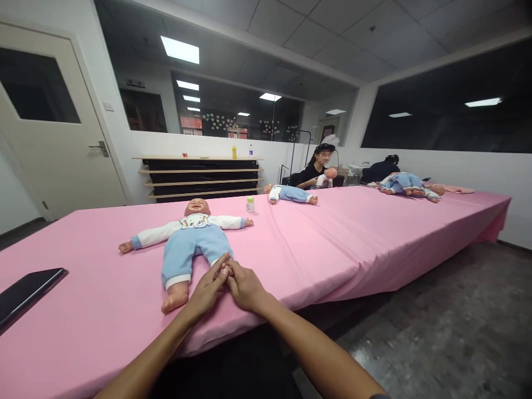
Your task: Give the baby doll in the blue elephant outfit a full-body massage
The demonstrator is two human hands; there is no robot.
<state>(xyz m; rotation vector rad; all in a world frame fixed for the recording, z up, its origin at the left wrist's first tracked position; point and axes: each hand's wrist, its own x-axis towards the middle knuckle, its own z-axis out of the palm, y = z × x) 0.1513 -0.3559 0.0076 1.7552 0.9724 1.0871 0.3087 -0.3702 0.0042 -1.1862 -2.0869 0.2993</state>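
Note:
A baby doll (196, 244) in pale blue trousers and a white top lies face up on the pink-covered table, its arms spread wide. Both my hands are closed around its foot on the right side. My left hand (209, 288) wraps it from the left, and my right hand (246, 285) from the right, thumbs close together on top. Most of that foot is hidden by my fingers; a few toes show between them. The doll's other bare foot (175, 297) rests on the cloth left of my left hand.
The pink cloth (324, 249) drapes over the table's front edge. A black phone-like device (29, 291) lies at left. A small green-capped bottle (250, 205) stands beyond the doll. Other dolls (291, 194) lie farther right. A person (318, 169) holding a doll sits behind the table.

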